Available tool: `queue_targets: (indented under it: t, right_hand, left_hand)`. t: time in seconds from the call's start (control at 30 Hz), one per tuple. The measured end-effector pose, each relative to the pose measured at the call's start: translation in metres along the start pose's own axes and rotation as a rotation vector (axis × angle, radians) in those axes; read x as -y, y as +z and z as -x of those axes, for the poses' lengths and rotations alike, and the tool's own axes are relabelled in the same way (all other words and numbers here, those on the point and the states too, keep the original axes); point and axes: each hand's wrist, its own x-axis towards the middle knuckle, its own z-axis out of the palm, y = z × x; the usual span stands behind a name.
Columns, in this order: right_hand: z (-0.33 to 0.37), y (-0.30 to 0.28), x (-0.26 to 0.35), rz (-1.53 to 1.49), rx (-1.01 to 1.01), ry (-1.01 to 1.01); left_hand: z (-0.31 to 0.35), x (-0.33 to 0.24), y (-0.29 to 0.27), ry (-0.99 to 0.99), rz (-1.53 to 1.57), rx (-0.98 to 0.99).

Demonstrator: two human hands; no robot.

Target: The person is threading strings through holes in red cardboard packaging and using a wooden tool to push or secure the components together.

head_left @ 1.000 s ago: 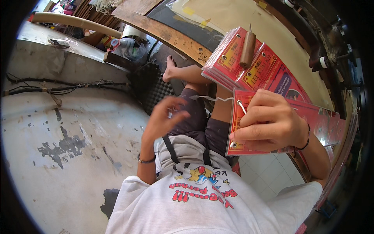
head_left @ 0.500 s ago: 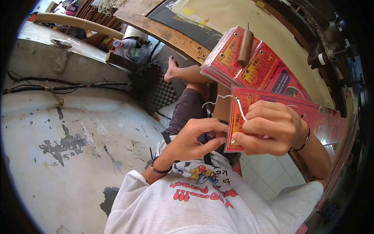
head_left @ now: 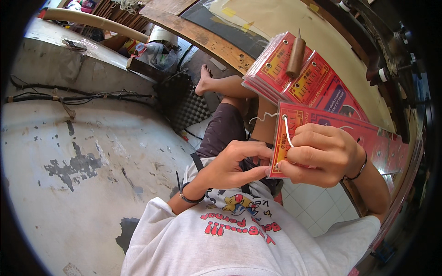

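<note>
In front of me is a flat red card [head_left: 279, 152] in a clear plastic cover, with a yellow printed panel and metal eyelets. White cord [head_left: 287, 130] passes through its upper eyelet, and a loose end sticks out past the left edge. My right hand [head_left: 322, 154] is closed over the card's face, pinching the cord; its thumb lies near the lower corner and hides the lower eyelet. At the card's lower left edge, my left hand [head_left: 232, 165] grips with thumb and fingers, some fingertips hidden behind it.
Beyond the card, a stack of similar red cards [head_left: 271, 69] rests on the worktable [head_left: 338, 48], with a wooden-handled awl [head_left: 295, 57] on top. A dark metal machine frame [head_left: 375, 69] stands at right. On the left is a worn pale surface [head_left: 92, 152] with black cables [head_left: 78, 98].
My left fingers have closed in on the card's edge. The right thumb has slid over the lower eyelet, which showed before. The whole view has shifted slightly.
</note>
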Motion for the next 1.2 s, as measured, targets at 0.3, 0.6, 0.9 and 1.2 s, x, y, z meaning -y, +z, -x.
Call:
queue_targets:
  t: [0.3,0.6,0.9,1.2]
  right_hand:
    - [-0.005,0.001,0.002,0.014,-0.017,0.013]
    - [-0.004,-0.001,0.000,-0.052,0.026,0.068]
    - [-0.004,0.000,0.000,-0.144,-0.035,0.134]
    - [-0.006,-0.002,0.000,-0.205,0.001,0.101]
  left_hand:
    - [0.001,0.007,0.001,-0.024,0.050,0.012]
    - [0.001,0.004,0.002,-0.064,0.121,-0.023]
    - [0.009,0.000,0.006,-0.153,0.534,-0.020]
    - [0.003,0.007,0.004,0.010,0.196,0.066]
